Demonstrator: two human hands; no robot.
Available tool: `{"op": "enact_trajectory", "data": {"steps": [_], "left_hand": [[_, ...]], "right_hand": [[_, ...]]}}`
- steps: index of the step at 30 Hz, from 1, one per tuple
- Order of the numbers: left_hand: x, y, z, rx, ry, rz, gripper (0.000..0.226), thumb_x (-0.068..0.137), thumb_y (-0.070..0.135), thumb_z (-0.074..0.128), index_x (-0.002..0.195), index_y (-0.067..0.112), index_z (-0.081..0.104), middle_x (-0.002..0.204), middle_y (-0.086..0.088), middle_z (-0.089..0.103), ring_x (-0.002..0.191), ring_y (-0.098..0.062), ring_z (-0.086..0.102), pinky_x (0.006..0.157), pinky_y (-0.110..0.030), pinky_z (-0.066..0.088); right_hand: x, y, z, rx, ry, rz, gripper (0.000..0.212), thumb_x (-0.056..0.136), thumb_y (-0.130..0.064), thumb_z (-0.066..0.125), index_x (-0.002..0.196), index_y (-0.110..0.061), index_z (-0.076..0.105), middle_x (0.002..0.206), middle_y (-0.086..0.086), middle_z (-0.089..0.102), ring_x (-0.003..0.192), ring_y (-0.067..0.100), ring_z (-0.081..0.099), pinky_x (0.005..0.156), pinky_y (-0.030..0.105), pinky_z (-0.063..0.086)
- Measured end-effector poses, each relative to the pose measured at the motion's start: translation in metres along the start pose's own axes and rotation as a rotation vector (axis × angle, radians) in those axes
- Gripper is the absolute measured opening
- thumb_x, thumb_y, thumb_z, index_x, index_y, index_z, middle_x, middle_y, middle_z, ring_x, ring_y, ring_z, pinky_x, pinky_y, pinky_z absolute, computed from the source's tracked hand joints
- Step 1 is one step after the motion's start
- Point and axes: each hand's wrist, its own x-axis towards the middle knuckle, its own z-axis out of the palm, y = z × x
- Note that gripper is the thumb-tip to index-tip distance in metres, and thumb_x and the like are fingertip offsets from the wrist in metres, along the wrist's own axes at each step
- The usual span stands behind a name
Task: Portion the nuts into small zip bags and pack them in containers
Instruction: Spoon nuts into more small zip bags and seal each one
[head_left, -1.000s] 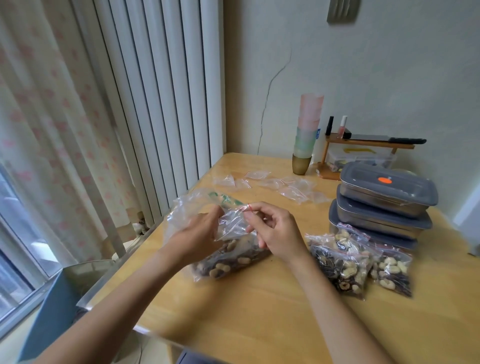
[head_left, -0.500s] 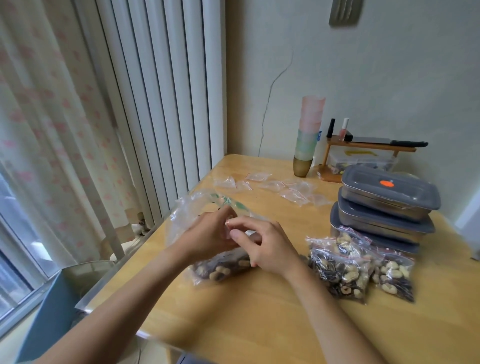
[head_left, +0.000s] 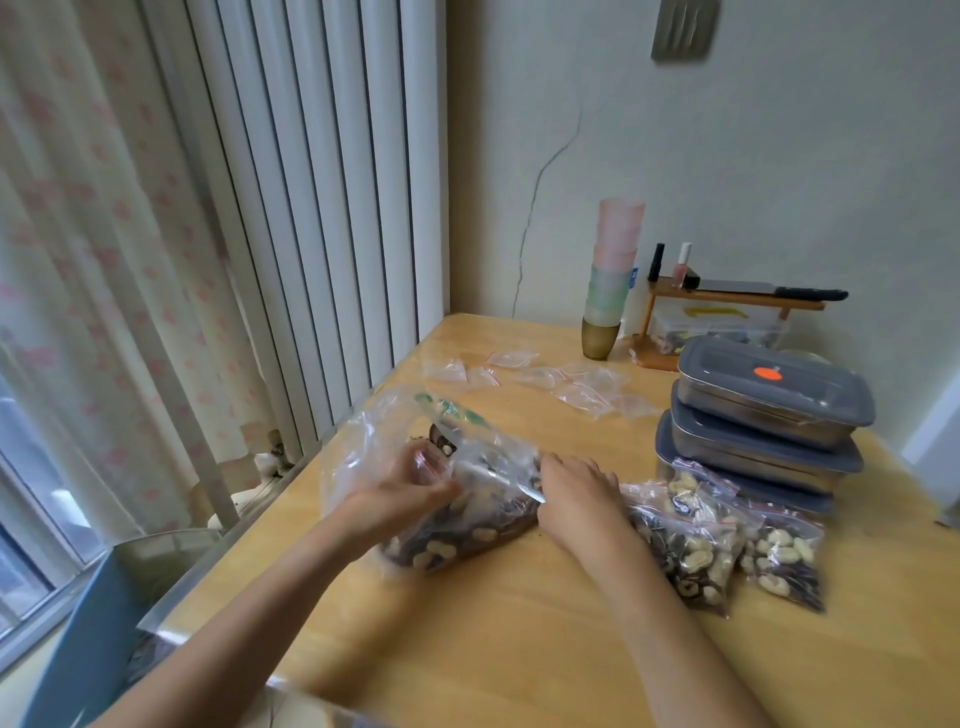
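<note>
A big clear bag of mixed nuts (head_left: 467, 535) lies on the wooden table (head_left: 519, 649), its mouth gaping towards the wall. My left hand (head_left: 400, 491) is at that mouth, pinching a small zip bag with a red strip (head_left: 430, 461) behind the plastic. At the big bag's right edge my right hand (head_left: 579, 501) has its fingertips tucked under the plastic, gripping it. Two filled small bags (head_left: 691, 545) (head_left: 787, 558) lie to the right. A stack of three steel containers with grey lids (head_left: 769, 410) stands behind them.
Several empty small zip bags (head_left: 576, 387) are scattered towards the wall. A stack of plastic cups (head_left: 613, 280) and a small wooden shelf (head_left: 727, 301) with bottles and a knife stand at the back. The table's left edge meets vertical blinds (head_left: 311, 208).
My hands were together above the big bag, working the small zip bag. Now the left hand has lowered to the big bag's mouth and the right hand has moved right to its edge.
</note>
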Motion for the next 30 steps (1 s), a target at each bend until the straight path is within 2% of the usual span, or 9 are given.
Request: {"op": "enact_trajectory", "data": {"steps": [4,8,13,17,20,23,26,28,30], "left_hand": [[-0.008,0.013,0.002,0.017,-0.112,0.148,0.028,0.086,0.031,0.08,0.107,0.021,0.064,0.1,0.0,0.067,0.078,-0.003,0.064,0.072,-0.024,0.056],[-0.019,0.03,0.002,0.085,-0.214,0.275,0.023,0.085,0.032,0.081,0.093,0.018,0.066,0.085,0.013,0.064,0.072,0.001,0.056,0.07,-0.014,0.045],[-0.026,0.038,0.006,0.034,-0.435,0.314,0.024,0.085,0.024,0.083,0.098,0.013,0.065,0.094,-0.001,0.069,0.085,-0.011,0.062,0.083,-0.033,0.051],[-0.033,0.044,0.016,-0.129,-0.591,0.327,0.019,0.088,0.007,0.078,0.099,0.006,0.063,0.097,-0.015,0.068,0.092,-0.02,0.063,0.088,-0.034,0.051],[-0.036,0.047,0.023,-0.157,-0.691,0.345,0.021,0.09,0.001,0.073,0.104,-0.004,0.059,0.101,-0.019,0.064,0.096,-0.025,0.061,0.092,-0.04,0.049],[-0.036,0.049,0.013,-0.111,-0.741,0.353,0.019,0.094,0.0,0.065,0.11,0.011,0.065,0.107,-0.011,0.067,0.098,-0.025,0.063,0.089,-0.045,0.049],[-0.026,0.043,-0.009,-0.071,-0.49,0.308,0.014,0.096,0.013,0.062,0.109,0.017,0.067,0.106,-0.014,0.068,0.093,-0.018,0.064,0.087,-0.043,0.051],[-0.014,0.037,-0.021,-0.013,-0.169,0.181,0.011,0.1,0.025,0.061,0.108,0.018,0.064,0.1,-0.008,0.069,0.083,-0.01,0.065,0.087,-0.033,0.056],[-0.003,0.032,-0.029,0.218,0.179,0.063,0.015,0.104,0.031,0.052,0.111,0.023,0.061,0.095,-0.004,0.069,0.07,-0.007,0.062,0.07,-0.02,0.059]], "right_hand": [[-0.001,0.005,-0.009,0.07,-0.069,-0.028,0.035,0.091,-0.006,0.058,0.123,-0.016,0.049,0.118,0.008,0.063,0.109,0.031,0.058,0.085,0.041,0.045],[0.002,0.015,-0.032,0.384,-0.095,-0.046,0.03,0.087,-0.016,0.069,0.113,-0.023,0.055,0.105,0.001,0.062,0.089,0.019,0.065,0.081,0.037,0.057],[0.013,0.008,-0.061,0.818,0.054,-0.067,0.033,0.08,-0.001,0.078,0.103,-0.02,0.065,0.101,0.006,0.067,0.091,0.022,0.073,0.084,0.042,0.063],[0.032,-0.02,-0.07,1.187,0.21,-0.109,0.019,0.086,-0.005,0.079,0.1,-0.012,0.068,0.091,0.003,0.072,0.092,0.028,0.076,0.088,0.047,0.063],[0.045,-0.046,-0.067,1.073,0.402,-0.108,0.008,0.098,-0.019,0.065,0.094,-0.012,0.067,0.083,0.001,0.073,0.083,0.021,0.073,0.088,0.046,0.061],[0.051,-0.061,-0.062,0.774,0.585,-0.093,0.015,0.102,-0.026,0.054,0.098,-0.012,0.059,0.1,0.005,0.057,0.088,0.021,0.053,0.086,0.035,0.046],[0.054,-0.065,-0.062,0.634,0.581,-0.066,0.021,0.102,-0.033,0.051,0.102,-0.013,0.056,0.098,0.007,0.061,0.085,0.029,0.055,0.075,0.036,0.046],[0.058,-0.065,-0.061,0.58,0.534,-0.058,0.025,0.102,-0.038,0.049,0.1,-0.014,0.057,0.088,0.008,0.066,0.08,0.033,0.061,0.069,0.038,0.051],[0.06,-0.065,-0.058,0.562,0.552,-0.118,0.026,0.104,-0.036,0.047,0.094,-0.013,0.054,0.077,0.008,0.063,0.069,0.032,0.061,0.059,0.034,0.045]]}}
